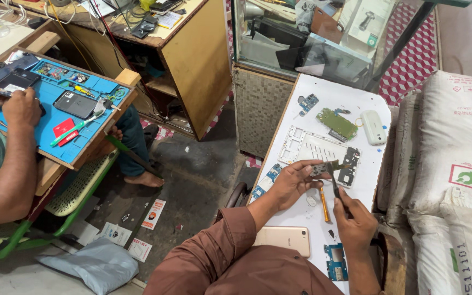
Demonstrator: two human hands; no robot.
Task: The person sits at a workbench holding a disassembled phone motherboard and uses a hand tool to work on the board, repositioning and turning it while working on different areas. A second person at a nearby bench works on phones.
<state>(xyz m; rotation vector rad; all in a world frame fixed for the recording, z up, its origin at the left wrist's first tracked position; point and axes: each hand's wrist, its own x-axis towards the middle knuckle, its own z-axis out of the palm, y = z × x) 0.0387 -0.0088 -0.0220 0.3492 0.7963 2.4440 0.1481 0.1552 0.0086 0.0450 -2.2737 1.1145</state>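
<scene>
My left hand (292, 182) pinches a small grey phone part (322, 169) over the white board (323, 90). My right hand (355, 223) grips dark tweezers (335, 183), their tip touching that part. A white phone frame (319, 150) lies just beyond the hands. An orange-handled tool (324, 204) rests between my hands. A gold phone back (282, 239) lies by my left forearm, and a blue circuit board (336, 261) sits by my right wrist.
A green circuit board (337, 123), a small blue board (307, 102) and a white oblong case (374, 127) lie farther up the board. White sacks (454, 164) are stacked at right. At left, another person's hands (22, 106) work over a blue mat (83, 128). A glass cabinet (312, 38) stands behind.
</scene>
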